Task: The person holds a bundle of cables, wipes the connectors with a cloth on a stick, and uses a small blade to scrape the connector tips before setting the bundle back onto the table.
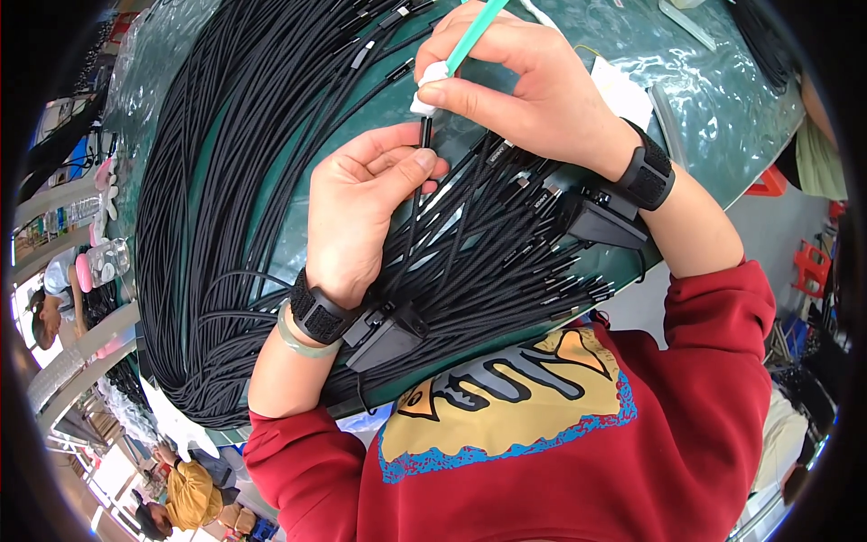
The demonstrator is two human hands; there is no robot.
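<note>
Pinching black cable (426,135) just below its tip with left hand (361,194), thumb pressing over curled fingers. Holding it near-vertical over the far-middle of the green desk (713,135), between the two hands. Squeezing white wad (423,104) with right hand (533,90), thumb against bent fingers, and apparently touching it to the cable's far end. Also holding teal stick (477,34) in the same grip, slanting it far and right.

Probably being mid-step: treating or wiping one cable tip, judging by the wad meeting the end. Likely calling next for steadying the cable with the left and working the wad along the tip with the right, without bending the end.

Looping along the left side of the desk: cable bundle (172,253). Fanning out to the right, just nearer than the hands: loose cable ends (542,244). Not being able to tell finished ends from unfinished ones.

Hiding inside the wad: the very tip, so not making out its shape or any contact inside. Running off the far edge: the stick's top, so not settling what tool. Blocking some cables on the near side: left wrist box (388,336). Partly disappearing behind the right hand: white sheet (623,95).
</note>
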